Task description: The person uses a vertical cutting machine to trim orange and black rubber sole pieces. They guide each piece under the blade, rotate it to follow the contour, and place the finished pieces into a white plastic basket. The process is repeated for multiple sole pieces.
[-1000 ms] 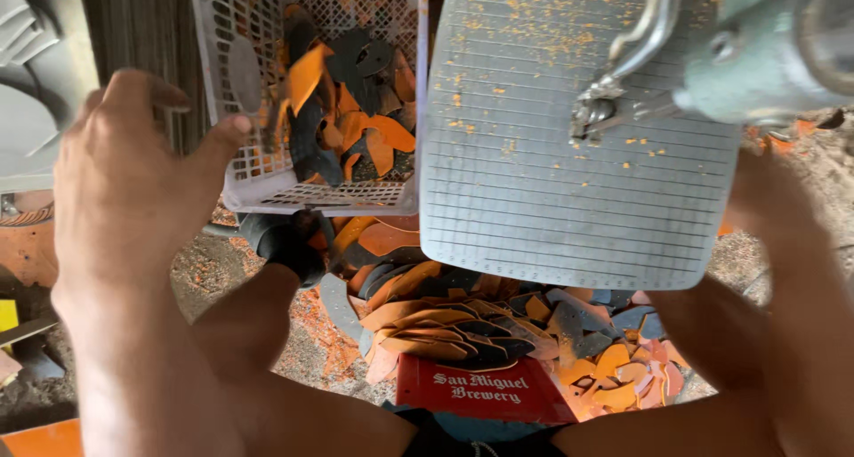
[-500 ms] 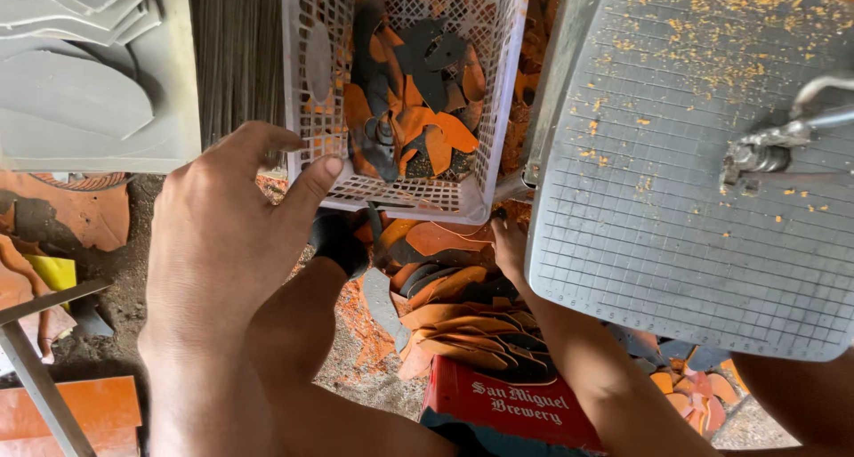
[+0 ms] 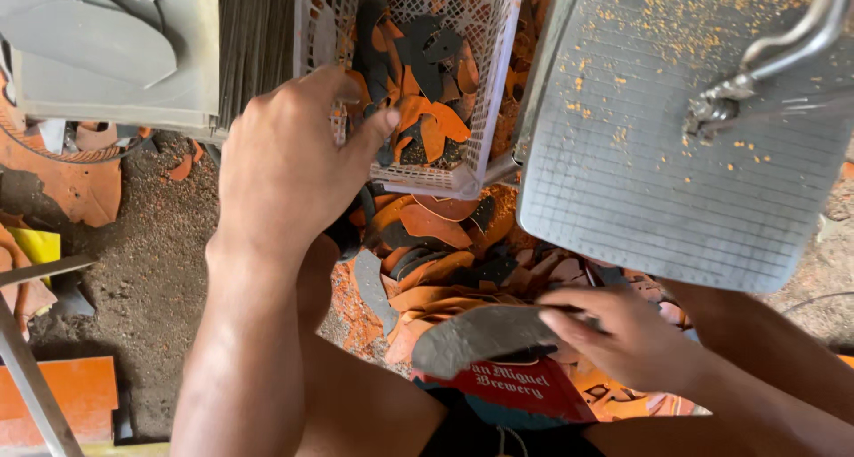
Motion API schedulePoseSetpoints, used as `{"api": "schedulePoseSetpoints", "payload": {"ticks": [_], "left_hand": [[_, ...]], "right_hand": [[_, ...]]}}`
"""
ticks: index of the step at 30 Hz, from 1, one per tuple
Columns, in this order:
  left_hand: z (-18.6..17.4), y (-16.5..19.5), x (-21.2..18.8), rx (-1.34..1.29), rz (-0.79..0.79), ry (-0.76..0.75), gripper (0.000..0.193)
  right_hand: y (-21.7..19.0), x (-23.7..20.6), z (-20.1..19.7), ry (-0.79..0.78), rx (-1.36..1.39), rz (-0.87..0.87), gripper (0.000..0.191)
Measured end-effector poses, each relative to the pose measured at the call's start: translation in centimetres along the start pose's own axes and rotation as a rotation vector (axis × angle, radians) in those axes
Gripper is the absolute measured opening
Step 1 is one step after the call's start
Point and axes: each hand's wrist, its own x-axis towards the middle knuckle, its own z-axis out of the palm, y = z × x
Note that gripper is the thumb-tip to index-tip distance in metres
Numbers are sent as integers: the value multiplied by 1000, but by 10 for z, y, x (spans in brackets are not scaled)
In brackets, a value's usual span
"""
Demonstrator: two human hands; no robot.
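While left hand [image 3: 289, 159] grips white basket [image 3: 405, 83] rim, right hand [image 3: 627, 337] pinches grey sole [image 3: 485, 337], its end hidden

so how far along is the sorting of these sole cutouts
Partway, it seems. Done: the white mesh basket already holds a heap of orange and black cutouts. In hand: the left hand grips the basket's near rim, and the right hand holds a grey sole-shaped piece. Left: a loose pile of orange and dark pieces lies on the ground below the basket.
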Motion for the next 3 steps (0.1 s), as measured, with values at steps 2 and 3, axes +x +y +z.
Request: {"api": "schedulePoseSetpoints", "payload": {"ticks": [2,3], "left_hand": [[0,9,0,6,12,7,35],[0,15,1,1,31,22,35]], "right_hand": [[-16,-33,-19,103,-80,184,26],[-25,-50,-28,164,-120,276,27]]}}
